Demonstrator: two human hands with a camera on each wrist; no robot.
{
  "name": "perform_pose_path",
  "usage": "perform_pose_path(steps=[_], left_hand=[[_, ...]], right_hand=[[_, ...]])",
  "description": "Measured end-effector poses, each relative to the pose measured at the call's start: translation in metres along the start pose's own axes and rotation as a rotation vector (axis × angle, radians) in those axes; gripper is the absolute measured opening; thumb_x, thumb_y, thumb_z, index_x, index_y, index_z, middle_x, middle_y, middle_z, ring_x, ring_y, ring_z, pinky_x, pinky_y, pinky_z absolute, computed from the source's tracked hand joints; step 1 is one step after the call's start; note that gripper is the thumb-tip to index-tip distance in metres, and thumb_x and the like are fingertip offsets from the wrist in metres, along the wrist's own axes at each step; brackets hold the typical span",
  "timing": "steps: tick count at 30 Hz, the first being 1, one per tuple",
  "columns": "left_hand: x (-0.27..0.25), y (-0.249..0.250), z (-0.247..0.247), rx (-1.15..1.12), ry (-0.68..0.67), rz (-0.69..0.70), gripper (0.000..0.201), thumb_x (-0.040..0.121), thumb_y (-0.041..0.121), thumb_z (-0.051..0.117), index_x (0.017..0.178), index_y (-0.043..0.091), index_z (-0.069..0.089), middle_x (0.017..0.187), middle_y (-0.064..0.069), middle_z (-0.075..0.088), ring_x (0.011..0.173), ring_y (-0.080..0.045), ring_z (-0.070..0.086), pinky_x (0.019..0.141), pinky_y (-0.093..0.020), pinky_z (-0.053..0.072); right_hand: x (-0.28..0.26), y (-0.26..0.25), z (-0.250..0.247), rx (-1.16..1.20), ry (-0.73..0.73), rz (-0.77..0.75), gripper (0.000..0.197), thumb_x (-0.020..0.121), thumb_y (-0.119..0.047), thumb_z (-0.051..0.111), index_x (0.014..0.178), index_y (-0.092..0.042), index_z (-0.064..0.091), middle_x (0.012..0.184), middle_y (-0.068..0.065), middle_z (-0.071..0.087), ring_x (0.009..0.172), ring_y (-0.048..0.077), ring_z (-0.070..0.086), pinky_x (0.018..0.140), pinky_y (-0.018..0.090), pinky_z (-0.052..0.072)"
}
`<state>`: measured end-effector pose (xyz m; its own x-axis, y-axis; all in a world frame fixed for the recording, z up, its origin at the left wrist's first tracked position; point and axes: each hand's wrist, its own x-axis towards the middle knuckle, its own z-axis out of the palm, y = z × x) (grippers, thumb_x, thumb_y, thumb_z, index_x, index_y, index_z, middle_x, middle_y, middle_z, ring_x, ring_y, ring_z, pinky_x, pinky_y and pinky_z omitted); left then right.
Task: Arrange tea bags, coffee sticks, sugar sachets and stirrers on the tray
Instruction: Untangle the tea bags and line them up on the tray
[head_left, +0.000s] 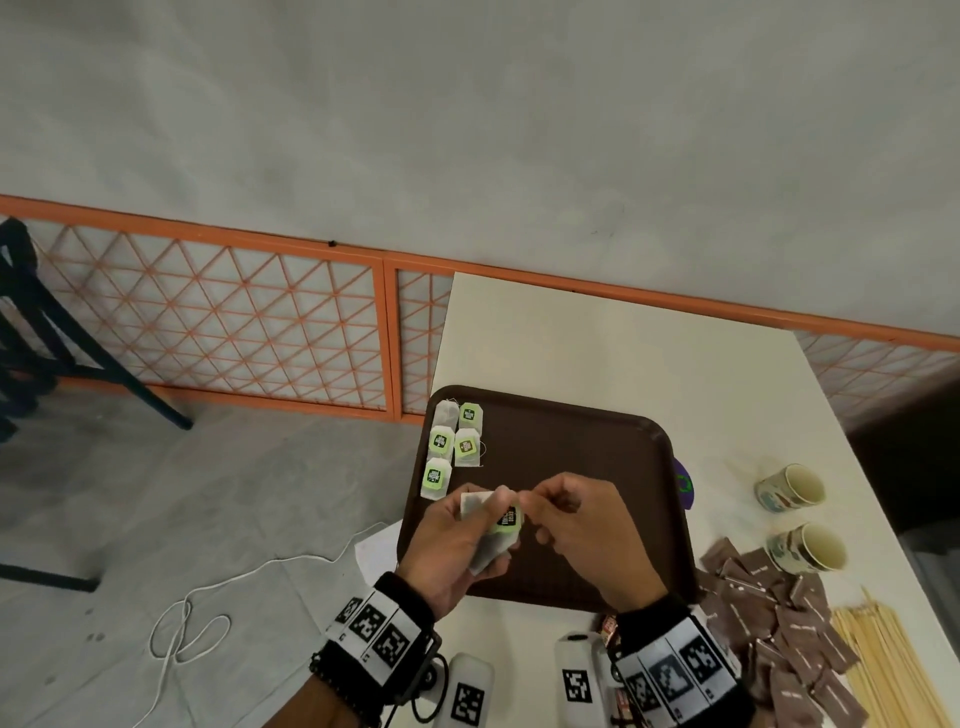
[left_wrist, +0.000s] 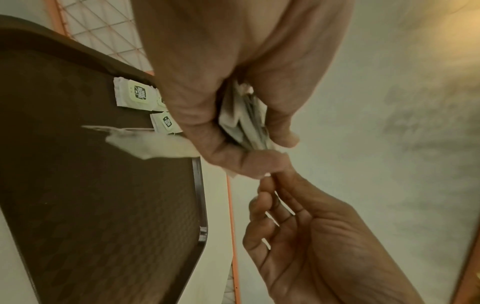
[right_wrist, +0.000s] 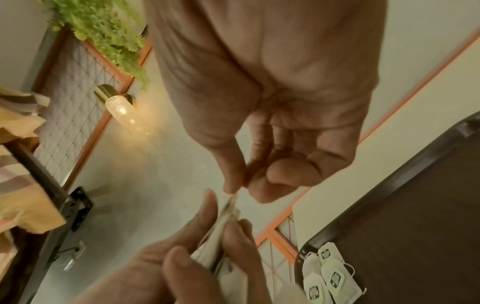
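Both hands work the tea-bag step: left hand (head_left: 453, 540) clutches a stack of tea bags (head_left: 491, 530), right hand (head_left: 576, 519) pinches off the top one, probably next laid beside the tea-bag rows (head_left: 453, 447) at the tray's (head_left: 597, 467) far-left corner.

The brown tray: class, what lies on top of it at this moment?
Five tea bags lie at the far left corner of the tray. Both hands hide part of its near surface, so anything beneath them cannot be seen.
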<state>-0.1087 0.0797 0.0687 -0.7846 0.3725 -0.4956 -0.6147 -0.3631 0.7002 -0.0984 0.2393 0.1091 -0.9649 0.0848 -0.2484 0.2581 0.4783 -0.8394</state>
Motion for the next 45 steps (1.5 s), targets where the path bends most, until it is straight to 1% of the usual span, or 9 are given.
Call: perform_pose_path(steps=[3,6,10,14,23,30,38,41,45], left_hand=[[0.002,0.004,-0.003,-0.008,-0.018,0.006,0.033,0.085,0.032,0.067,0.101,0.005,0.056,0.075,-0.016,0.064,0.060,-0.018,0.059,0.048,-0.024,0.049],[0.006,0.008,-0.006,-0.024,-0.033,0.007,0.039,0.085,0.039,0.065,0.102,0.005,0.056,0.076,-0.014,0.063,0.059,-0.019,0.057,0.049,-0.025,0.048],[0.007,0.014,-0.012,-0.094,-0.124,-0.065,0.035,0.090,0.037,0.059,0.102,0.004,0.060,0.086,-0.014,0.066,0.069,-0.021,0.061,0.052,-0.026,0.053],[0.009,0.020,-0.023,-0.093,-0.181,-0.097,0.041,0.083,0.019,0.066,0.117,-0.002,0.057,0.102,-0.020,0.065,0.082,-0.025,0.067,0.056,-0.029,0.058],[0.006,0.029,-0.017,-0.119,-0.247,-0.073,0.040,0.081,0.013,0.065,0.115,-0.004,0.054,0.082,-0.017,0.067,0.062,-0.019,0.065,0.044,-0.023,0.051],[0.004,0.029,0.000,-0.197,-0.210,-0.020,0.016,0.083,0.007,0.071,0.096,0.005,0.063,0.082,-0.018,0.068,0.064,-0.024,0.063,0.041,-0.025,0.049],[-0.007,0.015,0.015,-0.123,-0.158,0.067,0.024,0.084,0.022,0.063,0.100,0.005,0.056,0.077,-0.017,0.066,0.057,-0.018,0.062,0.043,-0.022,0.049],[-0.011,0.007,0.008,-0.003,-0.125,0.074,0.029,0.082,0.027,0.067,0.100,0.006,0.057,0.077,-0.016,0.065,0.062,-0.019,0.061,0.046,-0.023,0.047],[-0.018,0.001,0.002,0.069,-0.112,0.101,0.031,0.080,0.020,0.070,0.105,0.006,0.057,0.082,-0.012,0.065,0.066,-0.018,0.063,0.046,-0.026,0.048]], right_hand=[[0.003,-0.006,-0.003,0.097,-0.008,0.068,0.018,0.088,-0.035,0.070,0.090,-0.018,0.067,0.078,0.004,0.072,0.061,0.012,0.065,0.054,0.022,0.049],[-0.002,-0.011,0.006,0.013,-0.124,0.056,0.024,0.083,-0.036,0.076,0.097,-0.022,0.063,0.081,0.000,0.073,0.059,0.008,0.066,0.052,0.015,0.047],[0.000,-0.010,0.018,0.080,0.029,0.018,0.006,0.089,-0.019,0.071,0.089,-0.013,0.071,0.070,-0.001,0.070,0.055,0.003,0.063,0.051,0.014,0.046],[0.003,-0.005,0.014,0.173,0.114,0.066,0.016,0.094,-0.022,0.065,0.083,-0.013,0.072,0.070,0.008,0.070,0.058,0.011,0.060,0.053,0.020,0.045],[-0.005,-0.044,-0.021,0.426,0.246,0.028,0.022,0.091,-0.027,0.063,0.090,-0.006,0.071,0.082,0.011,0.073,0.069,0.016,0.064,0.061,0.026,0.051],[-0.014,-0.070,-0.066,0.401,0.162,-0.069,0.012,0.088,-0.015,0.067,0.096,-0.007,0.072,0.079,0.012,0.073,0.064,0.018,0.065,0.059,0.022,0.055],[-0.009,-0.030,-0.025,0.165,-0.068,0.022,0.022,0.090,-0.018,0.071,0.111,-0.018,0.068,0.075,0.009,0.073,0.058,0.014,0.064,0.056,0.023,0.052],[-0.007,-0.020,-0.025,0.157,-0.152,0.065,0.010,0.089,-0.021,0.071,0.098,-0.018,0.073,0.074,0.005,0.073,0.058,0.010,0.060,0.056,0.021,0.049],[-0.002,-0.007,-0.025,0.170,-0.102,0.100,0.006,0.089,-0.024,0.071,0.087,-0.019,0.074,0.078,0.000,0.073,0.064,0.005,0.060,0.062,0.020,0.051]])
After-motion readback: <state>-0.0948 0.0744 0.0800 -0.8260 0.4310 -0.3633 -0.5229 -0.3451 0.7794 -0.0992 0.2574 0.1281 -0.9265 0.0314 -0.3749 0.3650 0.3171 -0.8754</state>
